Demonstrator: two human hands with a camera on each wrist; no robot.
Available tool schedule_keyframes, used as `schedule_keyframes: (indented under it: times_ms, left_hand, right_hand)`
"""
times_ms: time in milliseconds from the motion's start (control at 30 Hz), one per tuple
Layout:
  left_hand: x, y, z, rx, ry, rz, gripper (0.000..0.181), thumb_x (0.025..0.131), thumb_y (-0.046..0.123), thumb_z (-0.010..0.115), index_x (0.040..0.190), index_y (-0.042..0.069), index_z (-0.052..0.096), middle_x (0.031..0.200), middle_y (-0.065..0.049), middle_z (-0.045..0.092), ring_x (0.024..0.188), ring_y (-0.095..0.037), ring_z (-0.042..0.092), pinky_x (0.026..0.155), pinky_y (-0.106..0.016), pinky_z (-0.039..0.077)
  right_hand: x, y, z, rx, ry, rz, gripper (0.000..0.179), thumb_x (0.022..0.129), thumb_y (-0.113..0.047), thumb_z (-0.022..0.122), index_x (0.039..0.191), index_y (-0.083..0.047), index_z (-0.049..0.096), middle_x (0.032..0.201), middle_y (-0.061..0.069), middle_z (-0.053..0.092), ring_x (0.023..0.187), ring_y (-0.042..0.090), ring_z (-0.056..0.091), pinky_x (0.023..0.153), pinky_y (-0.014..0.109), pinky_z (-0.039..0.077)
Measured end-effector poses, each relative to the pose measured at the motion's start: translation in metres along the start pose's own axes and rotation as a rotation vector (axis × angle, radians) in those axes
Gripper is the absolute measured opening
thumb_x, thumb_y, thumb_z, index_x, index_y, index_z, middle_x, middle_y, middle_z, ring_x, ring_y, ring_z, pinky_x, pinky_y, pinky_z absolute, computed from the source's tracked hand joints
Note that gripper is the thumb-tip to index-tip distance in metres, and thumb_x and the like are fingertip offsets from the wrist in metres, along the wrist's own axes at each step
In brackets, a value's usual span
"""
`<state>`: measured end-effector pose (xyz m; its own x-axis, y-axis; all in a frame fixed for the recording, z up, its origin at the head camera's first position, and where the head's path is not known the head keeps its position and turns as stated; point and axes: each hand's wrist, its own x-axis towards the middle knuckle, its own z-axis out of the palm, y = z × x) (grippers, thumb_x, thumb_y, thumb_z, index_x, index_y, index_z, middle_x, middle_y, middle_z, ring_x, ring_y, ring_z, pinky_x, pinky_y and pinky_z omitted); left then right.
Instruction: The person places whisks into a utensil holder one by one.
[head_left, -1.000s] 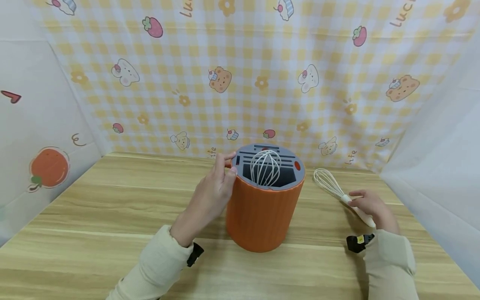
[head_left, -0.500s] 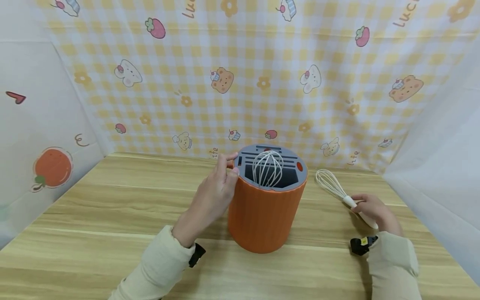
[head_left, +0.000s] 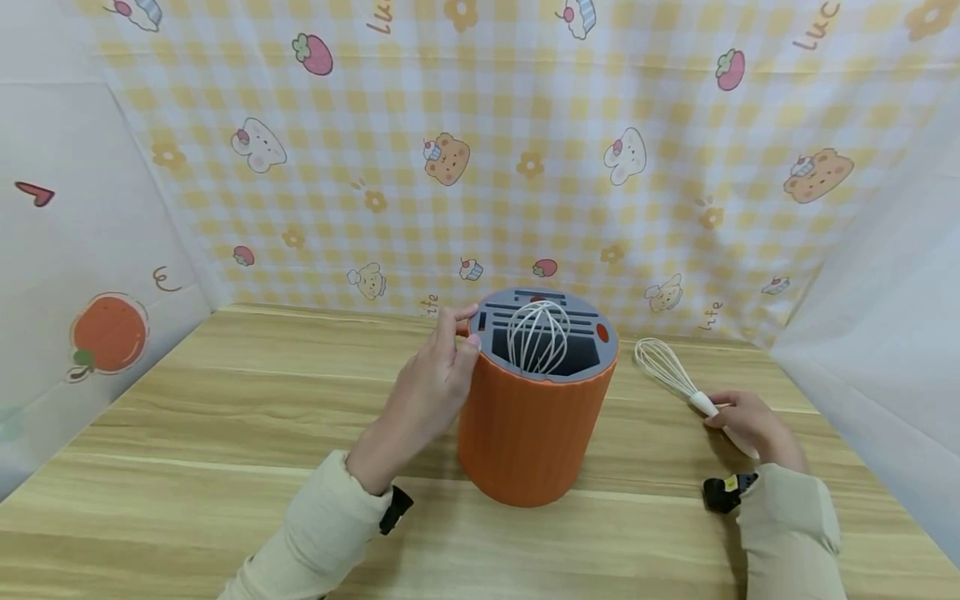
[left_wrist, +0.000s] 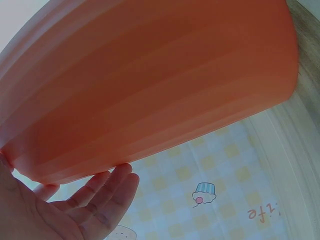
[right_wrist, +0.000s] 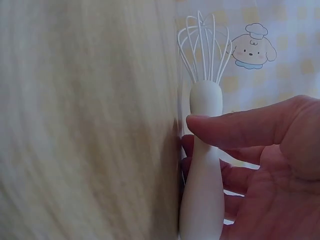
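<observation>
Right hand pinches a whisk by its handle near the desk's right edge; left hand grips the holder by its rim, second whisk standing inside.

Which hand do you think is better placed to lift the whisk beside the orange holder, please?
Most likely the right hand, which holds this whisk by its handle. The left hand is on the other side of the orange holder, gripping it near the top.

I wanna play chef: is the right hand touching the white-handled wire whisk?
Touching: the right wrist view shows the right hand gripping the whisk, its thumb across the handle.
</observation>
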<state>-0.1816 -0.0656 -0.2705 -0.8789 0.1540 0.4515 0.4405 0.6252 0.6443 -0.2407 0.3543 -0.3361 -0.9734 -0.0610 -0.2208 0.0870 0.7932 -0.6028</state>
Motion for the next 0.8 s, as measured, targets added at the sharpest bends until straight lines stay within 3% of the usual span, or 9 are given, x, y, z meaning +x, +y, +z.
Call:
schedule_keyframes:
  times_ms: [100, 300, 367, 567, 800]
  left_hand:
    - [-0.0003, -0.0002, 0.0002, 0.001, -0.002, -0.006, 0.033, 0.098, 0.031, 0.027, 0.127, 0.017, 0.037, 0.137, 0.006, 0.046, 0.06, -0.016, 0.042, 0.05, -0.029, 0.036]
    - [-0.0009, 0.0004, -0.0001, -0.001, 0.0, -0.002, 0.031, 0.098, 0.032, 0.028, 0.123, 0.017, 0.038, 0.136, 0.006, 0.047, 0.059, -0.015, 0.042, 0.05, -0.029, 0.036]
    - [-0.0008, 0.0007, -0.0002, 0.0, 0.002, 0.002, 0.032, 0.098, 0.032, 0.028, 0.125, 0.017, 0.038, 0.134, 0.004, 0.049, 0.058, -0.015, 0.042, 0.049, -0.029, 0.036]
    - [-0.0005, 0.0007, 0.0, 0.006, 0.001, 0.004, 0.033, 0.098, 0.032, 0.028, 0.126, 0.017, 0.037, 0.133, 0.003, 0.049, 0.058, -0.015, 0.042, 0.049, -0.029, 0.036]
    - [0.0, 0.0002, 0.0003, 0.005, 0.004, 0.001, 0.034, 0.098, 0.032, 0.027, 0.127, 0.017, 0.036, 0.135, 0.005, 0.047, 0.061, -0.016, 0.042, 0.051, -0.029, 0.037]
  right_hand:
    - [-0.0005, 0.0004, 0.0002, 0.003, 0.006, 0.0, 0.051, 0.081, -0.005, 0.056, 0.122, 0.021, 0.04, 0.117, 0.041, 0.042, 0.097, 0.037, 0.05, 0.072, 0.026, 0.04]
    - [-0.0018, -0.0006, 0.0012, 0.001, 0.025, 0.014, 0.051, 0.081, -0.006, 0.056, 0.123, 0.02, 0.042, 0.12, 0.041, 0.042, 0.098, 0.038, 0.049, 0.075, 0.031, 0.041]
    - [-0.0019, -0.001, 0.0016, 0.028, 0.028, 0.021, 0.051, 0.081, -0.005, 0.056, 0.122, 0.02, 0.041, 0.112, 0.038, 0.047, 0.092, 0.034, 0.052, 0.072, 0.031, 0.042]
    - [-0.0007, -0.0014, 0.004, 0.144, 0.042, 0.088, 0.052, 0.081, 0.0, 0.058, 0.124, 0.021, 0.036, 0.081, 0.009, 0.059, 0.066, 0.011, 0.055, 0.062, 0.026, 0.046]
    - [-0.0029, -0.0053, 0.0032, 0.134, 0.066, 0.109, 0.051, 0.08, -0.001, 0.058, 0.121, 0.02, 0.038, 0.072, 0.002, 0.059, 0.063, 0.01, 0.055, 0.06, 0.025, 0.045]
